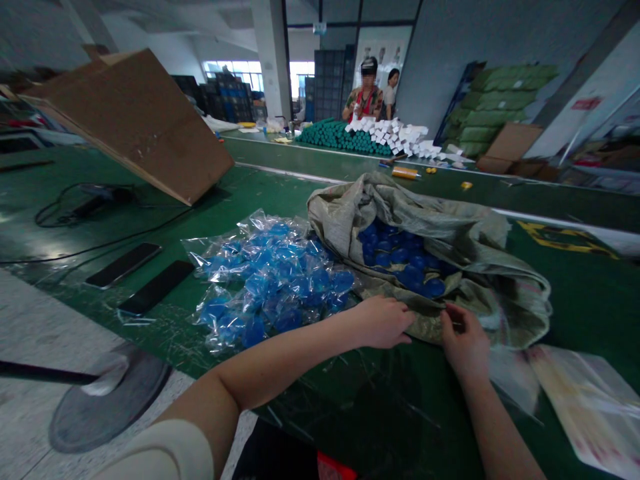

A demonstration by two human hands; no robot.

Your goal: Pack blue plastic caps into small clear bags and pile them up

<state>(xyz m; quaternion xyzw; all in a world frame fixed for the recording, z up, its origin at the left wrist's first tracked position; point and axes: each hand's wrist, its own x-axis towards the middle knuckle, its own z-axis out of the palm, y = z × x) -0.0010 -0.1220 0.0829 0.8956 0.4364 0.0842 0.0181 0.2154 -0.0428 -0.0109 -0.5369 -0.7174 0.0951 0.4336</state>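
Note:
A grey-green woven sack (480,257) lies open on the green table, with many round blue pieces (395,250) showing inside. My left hand (385,323) is closed at the near edge of the sack, fingers curled on its fabric. Close by on the right, my right hand (465,340) pinches the same near edge with thumb and fingertips; the exact grip is partly hidden. To the left of the sack is a heap of clear plastic bags (270,280), each with blue pieces in it. Clear flat bags (590,400) lie right of my right hand.
Two dark phones (156,288) lie at the table's left edge. A cardboard box (135,127) stands tilted behind them, near a black cable (95,243). Across the table, two people stand behind stacked green rods (340,137) and white pieces (395,133). An orange tape roll (405,173) lies beyond the sack.

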